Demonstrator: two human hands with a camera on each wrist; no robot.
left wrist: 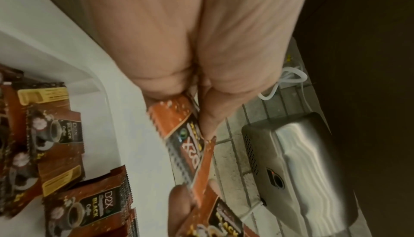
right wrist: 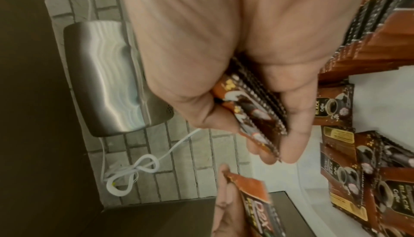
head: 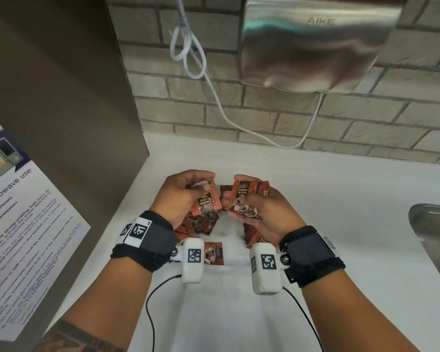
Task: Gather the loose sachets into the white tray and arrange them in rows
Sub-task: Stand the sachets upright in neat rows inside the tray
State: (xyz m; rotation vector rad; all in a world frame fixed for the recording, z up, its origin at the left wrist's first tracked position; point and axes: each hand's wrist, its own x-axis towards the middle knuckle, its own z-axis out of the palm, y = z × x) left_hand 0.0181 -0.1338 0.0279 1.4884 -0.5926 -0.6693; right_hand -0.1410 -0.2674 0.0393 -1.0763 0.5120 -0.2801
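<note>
Both hands hover over the white tray [head: 229,252] on the counter. My left hand [head: 186,191] pinches one red-brown D2X coffee sachet [head: 207,203], which hangs upside down; the left wrist view shows that sachet [left wrist: 179,134] edge-on between the fingertips. My right hand [head: 259,207] grips a small stack of sachets [head: 247,196] between thumb and fingers, seen edge-on as a stack [right wrist: 253,115] in the right wrist view. More sachets [head: 201,224] lie in the tray beneath the hands, some overlapping, and one sachet [head: 214,252] lies flat near the tray's front. Loose sachets [left wrist: 60,134] fill the tray's left side.
A steel hand dryer [head: 315,44] hangs on the brick wall with a looped white cable [head: 188,47]. A brown cabinet side [head: 61,97] with a microwave notice [head: 23,224] stands at the left. A steel sink [head: 437,237] edge sits at the right.
</note>
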